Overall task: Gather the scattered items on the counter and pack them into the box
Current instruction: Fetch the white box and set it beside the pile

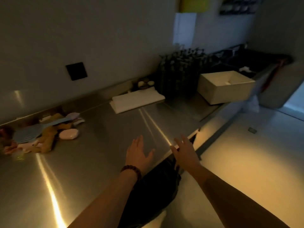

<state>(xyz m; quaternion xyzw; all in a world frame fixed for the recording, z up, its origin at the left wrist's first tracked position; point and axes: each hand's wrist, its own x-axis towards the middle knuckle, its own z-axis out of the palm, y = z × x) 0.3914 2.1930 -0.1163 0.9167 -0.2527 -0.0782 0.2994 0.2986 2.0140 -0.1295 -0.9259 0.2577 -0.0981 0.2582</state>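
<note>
A: Both your hands are empty right now. Your left hand [137,153] hovers over the counter [102,145] with the fingers spread, and your right hand [184,150] is just as open, over the counter's near edge.

B: So nothing is picked up yet. Where is the stuff?

A: Take the box [225,87] as your marker. It sits open-topped at the far right of the counter, and one side looks to overhang the edge. The pile of items [41,134] lies well to the left of the box, against the wall: a blue spatula [37,129], a pale oval piece [68,133], some yellowish bits, too blurred to name. A folded white cloth [136,100] lies between the pile and the box, nearer the box.

B: What can go wrong from here?

A: Mostly the gap. You'd carry every handful from the pile all the way to the box, so small pieces could slip out of a loose grip and hit the floor [238,162]. The steel is slick, so sweeping items along could send them sliding off the near edge.

B: And the box itself?

A: If it does overhang, dropping things in hard on that side might tip it. I'd judge it safer to pull the box toward the pile first. The dim light also makes small pieces easy to miss.
</note>
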